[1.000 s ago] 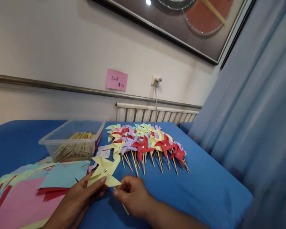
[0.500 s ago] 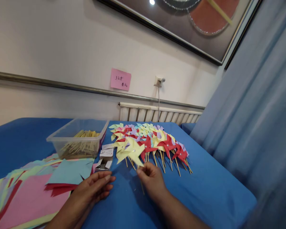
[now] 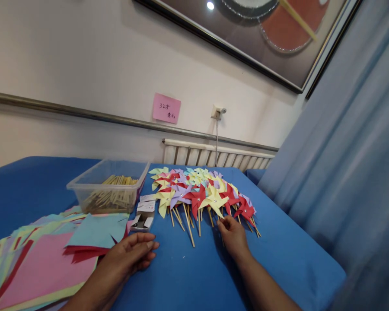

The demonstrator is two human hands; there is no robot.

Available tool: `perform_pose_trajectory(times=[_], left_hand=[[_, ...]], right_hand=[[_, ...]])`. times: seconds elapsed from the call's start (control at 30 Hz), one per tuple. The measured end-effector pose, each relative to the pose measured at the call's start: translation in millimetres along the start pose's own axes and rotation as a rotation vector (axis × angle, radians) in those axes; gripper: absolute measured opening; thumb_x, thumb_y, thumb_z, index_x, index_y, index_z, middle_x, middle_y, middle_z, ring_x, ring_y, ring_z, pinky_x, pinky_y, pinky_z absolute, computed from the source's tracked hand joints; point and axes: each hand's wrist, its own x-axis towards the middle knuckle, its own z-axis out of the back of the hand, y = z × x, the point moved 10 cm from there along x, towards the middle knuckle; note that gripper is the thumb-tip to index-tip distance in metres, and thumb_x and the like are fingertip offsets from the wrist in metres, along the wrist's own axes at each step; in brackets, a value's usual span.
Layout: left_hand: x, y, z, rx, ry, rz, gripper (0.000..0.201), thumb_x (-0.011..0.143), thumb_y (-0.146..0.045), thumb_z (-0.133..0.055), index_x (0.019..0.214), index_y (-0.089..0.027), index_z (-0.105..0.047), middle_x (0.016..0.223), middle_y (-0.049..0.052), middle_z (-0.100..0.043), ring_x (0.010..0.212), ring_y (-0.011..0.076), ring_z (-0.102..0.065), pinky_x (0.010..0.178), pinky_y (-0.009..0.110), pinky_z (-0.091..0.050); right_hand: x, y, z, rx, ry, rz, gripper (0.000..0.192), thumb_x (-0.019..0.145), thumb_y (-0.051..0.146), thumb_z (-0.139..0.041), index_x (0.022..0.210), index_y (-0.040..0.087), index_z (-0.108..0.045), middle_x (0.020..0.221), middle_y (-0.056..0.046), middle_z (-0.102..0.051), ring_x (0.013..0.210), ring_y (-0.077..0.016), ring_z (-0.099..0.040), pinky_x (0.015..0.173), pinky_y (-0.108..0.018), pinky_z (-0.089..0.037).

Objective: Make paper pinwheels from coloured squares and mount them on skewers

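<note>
My right hand (image 3: 234, 236) is closed in a pinch on the stick of a pale yellow paper pinwheel (image 3: 215, 200). That pinwheel is at the near edge of a spread of finished pinwheels in red, purple, yellow and blue, between a red pinwheel (image 3: 197, 199) and another red one (image 3: 229, 197). A purple pinwheel (image 3: 180, 195) lies further left, its stick pointing toward me. My left hand (image 3: 132, 255) rests low over the table, fingers loosely extended and holding nothing. Just beyond it sits a small open cardboard box (image 3: 143, 220) with dark contents I cannot make out.
A clear plastic tub (image 3: 100, 187) of wooden sticks (image 3: 115, 194) stands at the back left. Stacked coloured paper (image 3: 48, 263) covers the left front, topped by slit blue sheets (image 3: 95, 231). Blue cloth (image 3: 278, 259) covers the table; a blue curtain (image 3: 337, 172) hangs at right.
My right hand has moved right and away from me, carrying the yellow pinwheel from the left side of the spread to between two red ones. My left hand has barely moved.
</note>
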Motion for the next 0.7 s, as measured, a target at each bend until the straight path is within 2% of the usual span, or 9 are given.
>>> perform_pose_trajectory(times=[0.2,0.37,0.57,0.63,0.7], left_hand=[[-1,-1,-0.5,0.008,-0.036,-0.023,0.033,0.057,-0.033,-0.082,0.081,-0.017,-0.066,0.074,0.005,-0.073,0.056,0.0126,-0.063,0.051,0.021,-0.049],[-1,-2,-0.1,0.037,-0.038,-0.025,0.034,0.054,-0.033,-0.082,0.079,-0.017,-0.065,0.075,0.005,-0.073,0.056,0.0133,-0.062,0.051,0.022,-0.049],[-2,-1,-11.2,0.118,0.119,-0.038,0.032,0.062,-0.038,-0.077,0.082,-0.017,-0.064,0.077,0.006,-0.073,0.060,0.0141,-0.063,0.056,0.024,-0.049],[-2,0,-12.8,0.160,0.128,-0.055,0.033,0.061,-0.040,-0.077,0.081,-0.017,-0.063,0.077,0.006,-0.073,0.059,0.0146,-0.063,0.056,0.025,-0.048],[-3,1,-16.7,0.200,0.144,-0.077,0.031,0.061,-0.039,-0.076,0.079,-0.017,-0.062,0.074,0.005,-0.072,0.058,0.0148,-0.063,0.056,0.025,-0.048]], right_hand=[[1,-4,1,-0.030,-0.025,-0.009,0.025,0.072,0.042,-0.062,0.065,0.018,-0.060,0.052,0.004,-0.054,0.049,-0.0133,-0.045,0.050,-0.024,-0.034],[-4,4,9,-0.034,-0.062,-0.001,0.028,0.074,0.045,-0.061,0.068,0.018,-0.062,0.055,0.002,-0.057,0.050,-0.0142,-0.049,0.051,-0.024,-0.037],[-9,12,27,-0.026,-0.177,0.013,0.031,0.081,0.045,-0.055,0.085,0.015,-0.062,0.067,-0.002,-0.060,0.055,-0.0152,-0.050,0.052,-0.026,-0.039],[-14,21,34,-0.014,-0.249,0.089,0.030,0.082,0.043,-0.054,0.092,0.015,-0.061,0.073,-0.003,-0.060,0.058,-0.0155,-0.051,0.054,-0.027,-0.040],[-28,41,35,-0.004,-0.296,0.242,0.025,0.083,0.037,-0.054,0.095,0.016,-0.059,0.083,-0.006,-0.061,0.064,-0.0161,-0.053,0.058,-0.028,-0.043]])
